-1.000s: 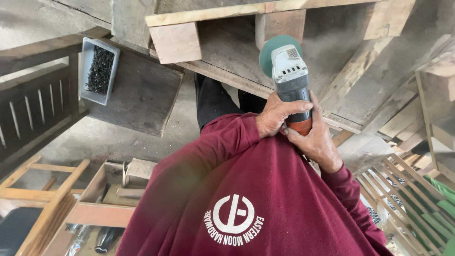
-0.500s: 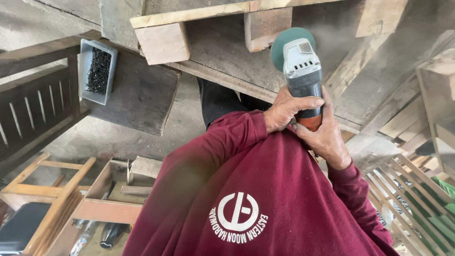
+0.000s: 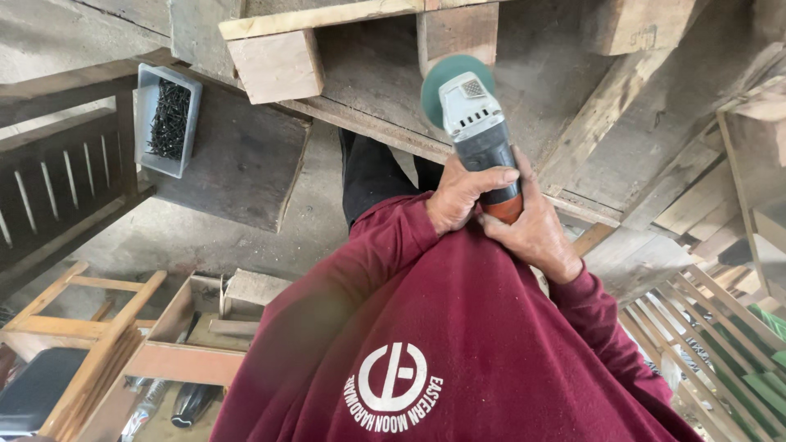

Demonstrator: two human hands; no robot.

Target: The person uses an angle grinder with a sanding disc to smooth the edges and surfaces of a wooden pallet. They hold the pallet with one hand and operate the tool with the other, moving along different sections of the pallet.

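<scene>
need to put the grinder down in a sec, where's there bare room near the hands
Both hands, left hand and right hand, grip the grinder. Bare room: the dark board between the tray of black screws and the trouser leg. Crowded: wooden blocks at the disc, slats on the right.

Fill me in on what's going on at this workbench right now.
A person in a maroon sweatshirt grips a grey and black angle grinder with both hands: the left hand wraps the body, the right hand holds its orange rear end. Its round green sanding disc is at a pale wooden block of a rough timber frame. A grey plastic tray of dark screws sits on a board to the left.
</scene>
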